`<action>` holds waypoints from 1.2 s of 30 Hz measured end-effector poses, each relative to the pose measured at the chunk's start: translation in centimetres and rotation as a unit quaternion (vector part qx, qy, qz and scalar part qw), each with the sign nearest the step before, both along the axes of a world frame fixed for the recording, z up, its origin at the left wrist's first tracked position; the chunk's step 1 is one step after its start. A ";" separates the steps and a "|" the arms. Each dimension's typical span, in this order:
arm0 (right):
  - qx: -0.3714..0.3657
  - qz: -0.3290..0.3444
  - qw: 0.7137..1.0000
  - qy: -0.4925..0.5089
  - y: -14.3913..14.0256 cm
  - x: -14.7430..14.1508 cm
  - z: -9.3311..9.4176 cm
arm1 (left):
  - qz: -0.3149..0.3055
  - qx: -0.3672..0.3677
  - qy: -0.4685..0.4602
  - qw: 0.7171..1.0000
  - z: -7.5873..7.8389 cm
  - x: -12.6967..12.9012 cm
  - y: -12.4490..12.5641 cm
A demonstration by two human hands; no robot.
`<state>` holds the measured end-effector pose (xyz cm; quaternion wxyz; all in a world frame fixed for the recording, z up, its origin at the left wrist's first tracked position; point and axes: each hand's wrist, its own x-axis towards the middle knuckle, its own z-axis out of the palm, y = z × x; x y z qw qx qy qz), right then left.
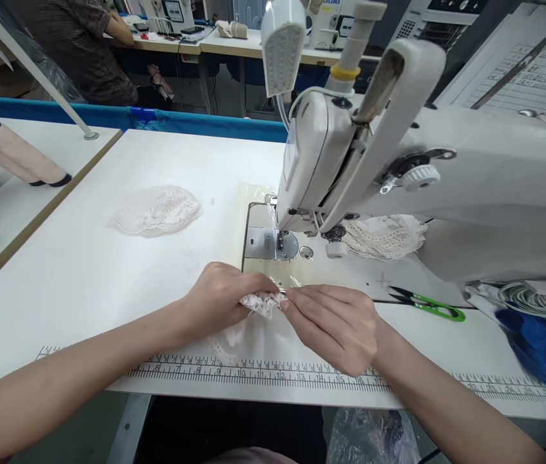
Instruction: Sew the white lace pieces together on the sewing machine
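Note:
My left hand (222,293) pinches a small piece of white lace (260,303) just in front of the sewing machine's needle plate (267,243). From the other side, my right hand (333,325) has its thumb and fingertips closed on the lace's right end. Part of the lace hangs below my left hand onto the table; my fingers cover the rest. The presser foot (280,240) of the white sewing machine (321,161) is just beyond both hands, with no fabric visible under it.
A flat lace piece (156,211) lies left on the white table, another lace piece (383,236) behind the needle area. Green-handled thread snips (427,304) rest at right, near blue cloth (538,345). A printed ruler (263,374) runs along the front edge. Another person (79,51) sits beyond.

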<state>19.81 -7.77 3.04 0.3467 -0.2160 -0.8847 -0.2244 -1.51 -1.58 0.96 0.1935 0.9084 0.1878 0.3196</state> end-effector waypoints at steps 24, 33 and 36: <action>-0.398 -0.171 0.889 0.153 1.9 -0.5 -2.5 | 0.155 -0.040 0.135 0.978 -0.4 0.9 -0.1; -0.446 -0.264 0.841 0.154 2.8 -0.6 -2.5 | 0.106 0.273 0.160 0.943 -0.1 0.7 -1.9; -0.429 -0.285 0.846 0.138 2.8 -0.2 -2.6 | 0.104 0.267 0.194 0.938 -0.1 0.7 -2.0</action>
